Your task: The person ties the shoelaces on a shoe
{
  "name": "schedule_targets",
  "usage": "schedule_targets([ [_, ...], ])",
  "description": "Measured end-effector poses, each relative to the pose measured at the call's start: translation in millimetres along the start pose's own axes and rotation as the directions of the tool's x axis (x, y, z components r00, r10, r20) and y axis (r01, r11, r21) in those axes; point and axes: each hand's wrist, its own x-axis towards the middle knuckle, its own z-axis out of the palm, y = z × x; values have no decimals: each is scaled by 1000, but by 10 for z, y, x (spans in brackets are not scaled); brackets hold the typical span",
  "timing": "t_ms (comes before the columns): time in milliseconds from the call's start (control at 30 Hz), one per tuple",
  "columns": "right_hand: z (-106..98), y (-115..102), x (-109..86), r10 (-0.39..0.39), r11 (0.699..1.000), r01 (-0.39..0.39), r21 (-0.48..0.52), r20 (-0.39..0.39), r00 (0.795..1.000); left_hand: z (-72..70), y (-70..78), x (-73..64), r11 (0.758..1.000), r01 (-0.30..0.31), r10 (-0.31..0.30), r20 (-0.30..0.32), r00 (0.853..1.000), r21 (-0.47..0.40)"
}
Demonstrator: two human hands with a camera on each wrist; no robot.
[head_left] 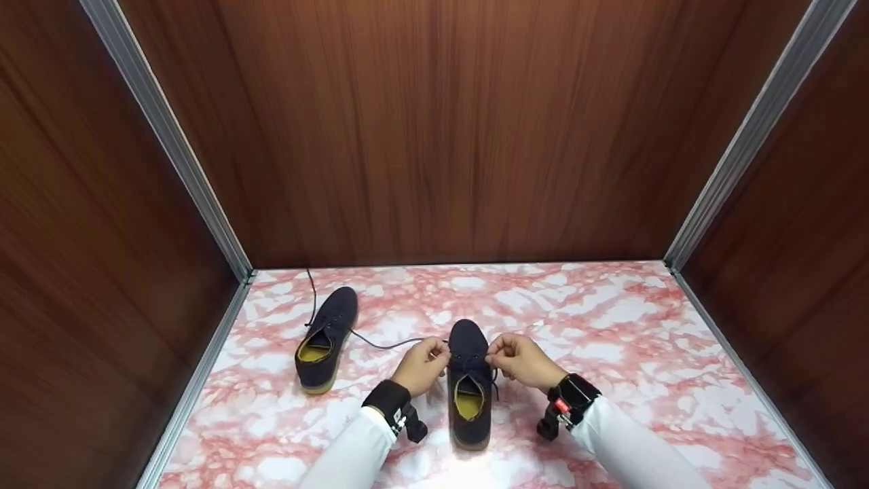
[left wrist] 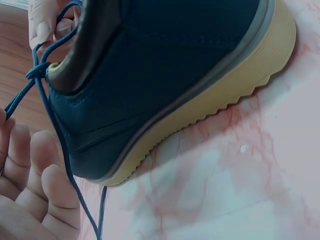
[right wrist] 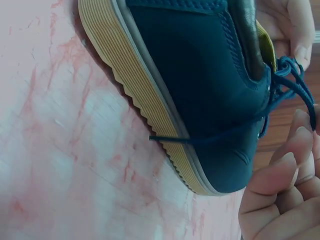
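A dark blue shoe (head_left: 468, 336) with a yellow lining and a ridged tan sole (left wrist: 215, 107) stands on the surface, toe pointing away. Its blue shoelace (left wrist: 37, 71) is crossed into a knot with loops above the tongue. On the shoe's left side my left hand (head_left: 421, 368) pinches one lace loop between thumb and fingertips. Opposite, my right hand (head_left: 526, 362) pinches another loop (right wrist: 305, 95) of the lace. One loose lace end (right wrist: 170, 139) hangs down the shoe's right side, its tip near the sole.
A matching dark shoe (head_left: 339, 309) stands to the left, with one lace (head_left: 313, 292) stretching toward the back. Another lace (head_left: 387, 348) runs across the pink marbled surface (head_left: 597, 312) between the shoes. Brown wood panels (head_left: 434, 136) with metal edge strips (head_left: 170, 129) enclose the back and sides.
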Motion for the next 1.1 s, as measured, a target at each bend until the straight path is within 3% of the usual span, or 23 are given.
schedule_targets([
  [400,-155,54,-47,-102,982,80,-174,-123,987,-125,-39,-46,998,35,-36,10,999,51],
  [800,-226,148,-79,-47,981,1,-193,-235,971,-222,-148,-93,992,58,-62,29,998,110],
  [933,-218,162,-76,-20,981,-25,-195,-223,975,-212,-148,-103,994,69,-72,31,997,85],
  [1100,-199,163,-73,-45,976,5,-220,-181,982,-163,-107,-100,995,93,-94,22,995,22],
])
